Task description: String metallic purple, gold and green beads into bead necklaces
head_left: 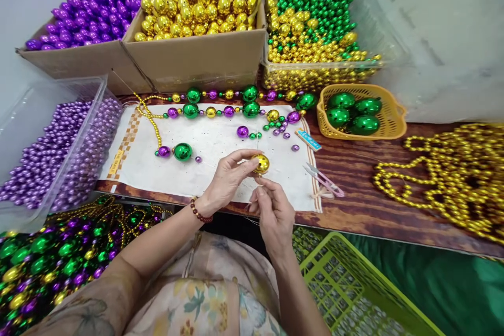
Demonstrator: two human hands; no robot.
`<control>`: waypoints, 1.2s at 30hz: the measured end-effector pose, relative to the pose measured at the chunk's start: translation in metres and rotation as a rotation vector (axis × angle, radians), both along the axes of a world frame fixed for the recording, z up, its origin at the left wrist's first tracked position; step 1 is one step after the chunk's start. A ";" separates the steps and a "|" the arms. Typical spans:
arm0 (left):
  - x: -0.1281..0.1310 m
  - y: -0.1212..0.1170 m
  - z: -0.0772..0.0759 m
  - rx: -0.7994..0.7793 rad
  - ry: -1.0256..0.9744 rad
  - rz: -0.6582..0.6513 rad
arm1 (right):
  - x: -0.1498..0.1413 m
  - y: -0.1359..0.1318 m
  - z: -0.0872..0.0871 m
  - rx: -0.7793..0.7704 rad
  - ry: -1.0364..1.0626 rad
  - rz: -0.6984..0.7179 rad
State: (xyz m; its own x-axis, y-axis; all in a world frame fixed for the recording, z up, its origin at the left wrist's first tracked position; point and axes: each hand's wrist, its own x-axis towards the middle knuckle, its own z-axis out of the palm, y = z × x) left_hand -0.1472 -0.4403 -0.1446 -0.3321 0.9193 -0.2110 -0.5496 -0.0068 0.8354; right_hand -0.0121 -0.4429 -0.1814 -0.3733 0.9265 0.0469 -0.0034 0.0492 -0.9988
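Over the white towel [220, 178], my left hand [228, 176] pinches a large gold bead [261, 164] between thumb and fingers. Just below the bead, my right hand [273, 207] is closed, fingertips pressed together on a thin thread that is hard to make out. To the left on the towel lie a big green bead [183, 151], a purple bead [164, 151] and a small lilac bead [198, 159], joined to a strand of small gold beads [153, 123]. Loose small beads [275, 126] and a purple bead [242, 132] lie beyond my hands.
Boxes of purple beads [106, 8] and gold beads [200, 2] stand behind, beside a clear bin [315, 65]. A yellow basket [361, 135] holds green beads. Pink-handled thread snips [328, 182] lie right. Gold bead strands [460, 173] heap at far right; a green crate [366, 273] stands below.
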 end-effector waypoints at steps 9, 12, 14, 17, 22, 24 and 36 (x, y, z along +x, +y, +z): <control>0.006 -0.005 -0.023 -0.088 0.257 -0.209 | 0.019 0.005 -0.018 -0.242 0.070 -0.106; -0.010 0.010 -0.030 -0.057 0.571 -0.170 | 0.024 0.011 -0.026 -0.310 0.118 -0.173; -0.027 0.030 -0.032 -0.029 0.923 -0.057 | 0.028 0.015 -0.029 -0.334 0.147 -0.211; -0.048 0.064 -0.035 -0.048 1.427 -0.026 | 0.030 0.021 -0.033 -0.348 0.170 -0.238; -0.056 0.099 -0.045 -0.082 1.778 -0.226 | 0.029 0.022 -0.036 -0.366 0.184 -0.233; -0.055 0.103 -0.047 -0.087 1.766 -0.235 | 0.029 0.021 -0.037 -0.369 0.186 -0.238; -0.047 0.052 -0.014 0.004 0.230 -0.104 | 0.037 0.010 -0.023 -0.217 0.099 -0.093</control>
State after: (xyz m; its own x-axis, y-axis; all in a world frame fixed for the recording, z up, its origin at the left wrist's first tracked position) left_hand -0.1938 -0.3879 -0.1585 -0.2746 0.9518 -0.1368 -0.3430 0.0360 0.9386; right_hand 0.0253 -0.4325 -0.2047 -0.2894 0.9491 -0.1247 -0.1076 -0.1617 -0.9810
